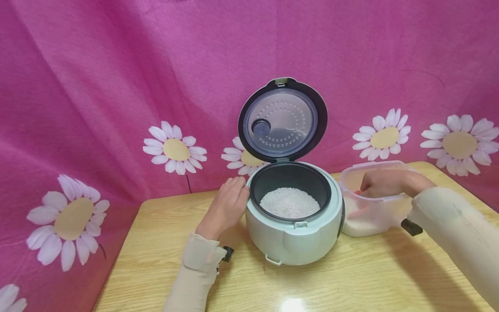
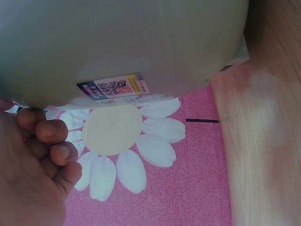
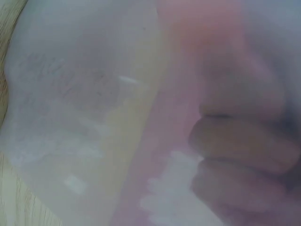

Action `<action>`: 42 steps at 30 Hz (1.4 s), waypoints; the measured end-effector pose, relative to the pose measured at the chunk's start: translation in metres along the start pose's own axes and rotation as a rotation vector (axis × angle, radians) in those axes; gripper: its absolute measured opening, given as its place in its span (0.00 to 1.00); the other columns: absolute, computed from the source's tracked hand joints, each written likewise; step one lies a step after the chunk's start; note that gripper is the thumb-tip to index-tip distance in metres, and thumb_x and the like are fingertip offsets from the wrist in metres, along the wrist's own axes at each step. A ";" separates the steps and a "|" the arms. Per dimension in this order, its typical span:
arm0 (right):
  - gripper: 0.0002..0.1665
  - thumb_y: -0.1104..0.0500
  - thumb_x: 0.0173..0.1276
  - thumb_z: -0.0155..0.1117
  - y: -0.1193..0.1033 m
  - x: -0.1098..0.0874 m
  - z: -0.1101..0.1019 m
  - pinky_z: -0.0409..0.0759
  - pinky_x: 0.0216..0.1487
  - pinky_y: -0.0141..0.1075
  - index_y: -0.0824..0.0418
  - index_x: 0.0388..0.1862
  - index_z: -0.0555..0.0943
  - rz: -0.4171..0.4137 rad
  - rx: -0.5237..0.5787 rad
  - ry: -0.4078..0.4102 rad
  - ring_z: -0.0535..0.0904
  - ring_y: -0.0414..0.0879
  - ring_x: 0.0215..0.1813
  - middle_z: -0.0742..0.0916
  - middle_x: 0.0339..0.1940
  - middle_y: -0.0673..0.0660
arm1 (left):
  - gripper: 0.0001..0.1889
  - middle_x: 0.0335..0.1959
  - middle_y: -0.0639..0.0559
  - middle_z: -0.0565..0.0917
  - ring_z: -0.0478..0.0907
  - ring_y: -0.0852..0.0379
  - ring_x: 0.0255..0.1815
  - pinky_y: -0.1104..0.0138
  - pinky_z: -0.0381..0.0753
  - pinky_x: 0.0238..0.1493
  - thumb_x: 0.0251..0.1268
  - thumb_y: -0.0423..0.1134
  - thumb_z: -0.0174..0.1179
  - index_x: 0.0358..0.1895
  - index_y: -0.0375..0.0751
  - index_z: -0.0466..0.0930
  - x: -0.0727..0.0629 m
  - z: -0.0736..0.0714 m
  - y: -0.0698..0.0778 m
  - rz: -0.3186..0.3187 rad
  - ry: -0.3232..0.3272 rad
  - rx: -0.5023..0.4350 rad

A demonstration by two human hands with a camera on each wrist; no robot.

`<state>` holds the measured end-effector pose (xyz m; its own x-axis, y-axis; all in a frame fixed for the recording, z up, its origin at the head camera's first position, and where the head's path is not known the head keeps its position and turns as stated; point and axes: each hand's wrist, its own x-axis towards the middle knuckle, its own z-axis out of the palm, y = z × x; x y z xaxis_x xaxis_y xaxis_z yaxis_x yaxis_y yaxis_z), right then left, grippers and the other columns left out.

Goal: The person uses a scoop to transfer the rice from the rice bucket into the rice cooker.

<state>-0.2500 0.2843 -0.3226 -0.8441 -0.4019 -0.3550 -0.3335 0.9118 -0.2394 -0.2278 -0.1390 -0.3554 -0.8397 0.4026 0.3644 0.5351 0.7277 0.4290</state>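
A pale green rice cooker stands on the table with its lid raised. White rice lies in its dark inner pot. My left hand holds the cooker's left rim, its fingers curled beside the wall in the left wrist view. Just right of the cooker is a clear plastic container with more white grain at the bottom. My right hand reaches inside it, fingers curled round a red object that is mostly hidden; I cannot tell its kind.
The wooden table runs up to a pink cloth printed with white daisies, which hangs right behind the cooker. The container sits close against the cooker's right side. A sticker with a code is on the cooker's wall.
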 end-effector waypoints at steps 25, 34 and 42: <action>0.19 0.47 0.71 0.62 -0.005 -0.007 -0.006 0.60 0.25 0.33 0.50 0.19 0.80 0.072 0.000 0.076 0.64 0.37 0.22 0.69 0.15 0.42 | 0.10 0.30 0.49 0.69 0.67 0.54 0.40 0.60 0.69 0.48 0.77 0.42 0.42 0.36 0.43 0.69 0.001 0.002 -0.001 0.018 0.019 -0.026; 0.19 0.50 0.73 0.60 -0.009 -0.018 -0.012 0.63 0.27 0.33 0.52 0.20 0.78 0.074 0.059 0.099 0.63 0.38 0.24 0.69 0.17 0.43 | 0.10 0.30 0.49 0.69 0.68 0.54 0.40 0.60 0.70 0.48 0.77 0.43 0.43 0.36 0.44 0.68 0.002 0.001 0.001 0.010 0.019 -0.026; 0.18 0.47 0.75 0.60 -0.007 -0.033 -0.016 0.67 0.30 0.34 0.55 0.26 0.80 0.108 0.117 0.147 0.67 0.39 0.26 0.72 0.21 0.46 | 0.09 0.31 0.50 0.70 0.69 0.55 0.40 0.61 0.71 0.48 0.77 0.44 0.43 0.38 0.46 0.69 0.001 0.001 0.001 -0.028 -0.002 -0.045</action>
<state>-0.2263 0.2923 -0.2947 -0.9273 -0.2784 -0.2501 -0.1945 0.9295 -0.3132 -0.2281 -0.1375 -0.3562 -0.8548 0.3832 0.3499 0.5146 0.7132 0.4759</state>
